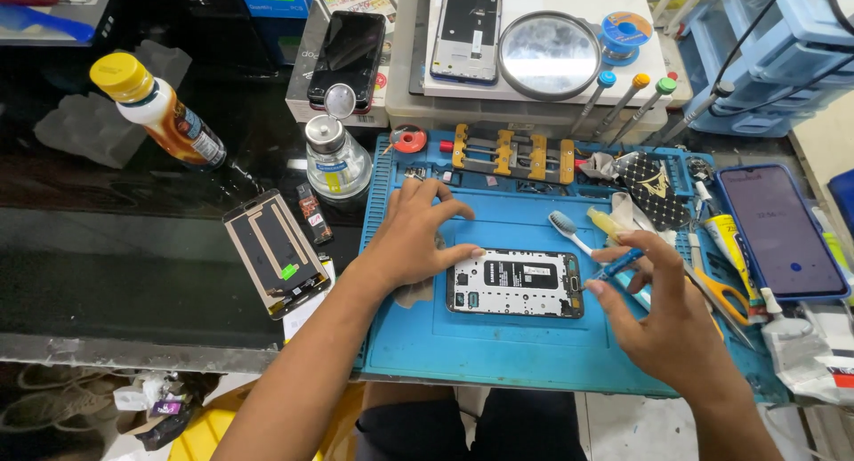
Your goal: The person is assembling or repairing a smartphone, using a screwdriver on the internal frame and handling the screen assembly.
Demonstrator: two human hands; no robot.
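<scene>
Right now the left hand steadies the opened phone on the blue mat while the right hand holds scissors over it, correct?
Not quite. In the head view the right hand holds a thin blue tool, not scissors; the scissors lie on the mat. The left hand does steady the phone.

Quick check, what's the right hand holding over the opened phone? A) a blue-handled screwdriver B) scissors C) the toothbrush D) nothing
A: the right hand pinches a slim blue-handled screwdriver at the right end of the opened phone; the scissors and toothbrush lie on the blue mat, while the left hand rests at the phone's left end.
</scene>
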